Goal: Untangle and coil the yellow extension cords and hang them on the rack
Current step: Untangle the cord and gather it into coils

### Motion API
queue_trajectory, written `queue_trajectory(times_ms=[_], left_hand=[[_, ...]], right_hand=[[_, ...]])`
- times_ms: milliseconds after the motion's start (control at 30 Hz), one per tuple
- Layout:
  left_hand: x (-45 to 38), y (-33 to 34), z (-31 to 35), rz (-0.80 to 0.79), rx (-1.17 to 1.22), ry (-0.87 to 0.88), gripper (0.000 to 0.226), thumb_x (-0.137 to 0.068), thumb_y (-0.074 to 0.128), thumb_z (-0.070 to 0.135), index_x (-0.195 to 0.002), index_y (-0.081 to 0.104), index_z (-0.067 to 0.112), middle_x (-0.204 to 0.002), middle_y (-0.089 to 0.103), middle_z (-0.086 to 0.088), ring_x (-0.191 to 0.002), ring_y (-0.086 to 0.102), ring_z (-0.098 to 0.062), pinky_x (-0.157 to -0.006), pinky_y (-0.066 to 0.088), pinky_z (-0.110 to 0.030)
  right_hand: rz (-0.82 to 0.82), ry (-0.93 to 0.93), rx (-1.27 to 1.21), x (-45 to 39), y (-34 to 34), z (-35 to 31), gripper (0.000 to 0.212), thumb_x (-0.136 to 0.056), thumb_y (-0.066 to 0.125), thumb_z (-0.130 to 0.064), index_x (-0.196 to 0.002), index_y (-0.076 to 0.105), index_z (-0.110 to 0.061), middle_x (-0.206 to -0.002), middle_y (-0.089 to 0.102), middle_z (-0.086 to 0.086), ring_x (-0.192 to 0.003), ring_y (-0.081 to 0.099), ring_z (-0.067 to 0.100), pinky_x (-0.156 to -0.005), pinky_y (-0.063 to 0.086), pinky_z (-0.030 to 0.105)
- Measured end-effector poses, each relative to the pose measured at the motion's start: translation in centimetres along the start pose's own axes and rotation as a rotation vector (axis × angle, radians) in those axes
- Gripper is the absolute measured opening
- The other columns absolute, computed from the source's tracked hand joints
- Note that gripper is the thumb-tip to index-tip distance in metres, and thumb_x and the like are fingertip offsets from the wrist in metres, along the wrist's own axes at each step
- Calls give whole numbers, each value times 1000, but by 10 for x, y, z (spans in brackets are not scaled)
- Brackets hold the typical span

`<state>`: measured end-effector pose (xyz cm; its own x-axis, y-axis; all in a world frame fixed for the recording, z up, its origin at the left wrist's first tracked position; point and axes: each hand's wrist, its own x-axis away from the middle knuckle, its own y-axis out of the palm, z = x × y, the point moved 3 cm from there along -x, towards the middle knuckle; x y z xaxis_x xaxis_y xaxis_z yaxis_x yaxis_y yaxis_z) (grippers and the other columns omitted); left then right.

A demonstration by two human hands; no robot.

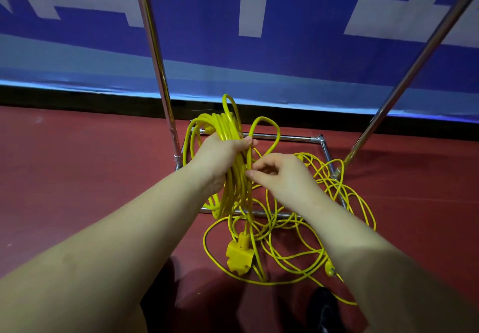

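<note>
My left hand (220, 156) grips a coiled bundle of yellow extension cord (234, 177), held upright above the floor. Its yellow multi-outlet socket end (239, 256) dangles below the bundle. My right hand (282, 174) pinches a single strand just right of the coil, under a loose loop (267, 136) that stands up between the hands. More yellow cord lies tangled on the floor (311, 229) to the right, with a yellow plug (329, 270) near my right forearm. The metal rack's uprights (155, 55) rise left and right.
The rack's chrome base frame (285, 138) sits on the red floor, and its right upright (414, 66) slants away. A blue and white banner (233, 22) covers the wall behind. A dark shoe (325, 309) shows at the bottom edge.
</note>
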<state>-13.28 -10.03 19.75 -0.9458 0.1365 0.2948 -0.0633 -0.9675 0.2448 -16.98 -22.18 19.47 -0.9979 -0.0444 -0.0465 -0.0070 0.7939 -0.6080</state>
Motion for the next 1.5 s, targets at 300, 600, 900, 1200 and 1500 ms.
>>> queue_trajectory(times_ms=[300,600,900,1200,1500], left_hand=[[-5,-6,10,89,99,-10,8,-92,55,4,-85,59,5,-57,66,-1,-58,59,-19,-52,53,-30],[-9,-23,30,137,331,-58,23,-96,50,8,-74,57,6,-67,53,-5,-40,53,-10,-42,49,-22],[-14,-35,33,107,273,-94,27,-98,47,16,-76,60,6,-69,57,-1,-43,49,-6,-55,45,-22],[0,-14,25,-166,-57,-88,7,-91,56,13,-86,59,9,-78,71,-4,-45,51,-7,-49,48,-21],[18,18,4,-410,-198,-102,16,-94,51,8,-107,60,6,-88,72,-7,-74,69,-17,-61,55,-27]], right_hand=[[-459,126,34,6,-1,9,19,-89,60,-29,-76,47,-25,-78,60,1,-67,53,13,-68,43,26],[-444,109,148,4,-10,21,17,-86,62,-17,-76,54,-28,-68,51,-7,-63,49,11,-64,41,23],[-267,33,-6,0,-39,11,22,-90,58,-9,-106,50,-22,-72,67,-3,-61,62,7,-57,45,18],[68,240,-490,-2,-63,3,24,-89,59,-7,-112,59,-11,-75,61,-1,-49,63,3,-46,51,17],[48,625,-1120,-8,-49,3,10,-92,49,-1,-83,54,-3,-77,62,10,-59,68,17,-51,55,22]])
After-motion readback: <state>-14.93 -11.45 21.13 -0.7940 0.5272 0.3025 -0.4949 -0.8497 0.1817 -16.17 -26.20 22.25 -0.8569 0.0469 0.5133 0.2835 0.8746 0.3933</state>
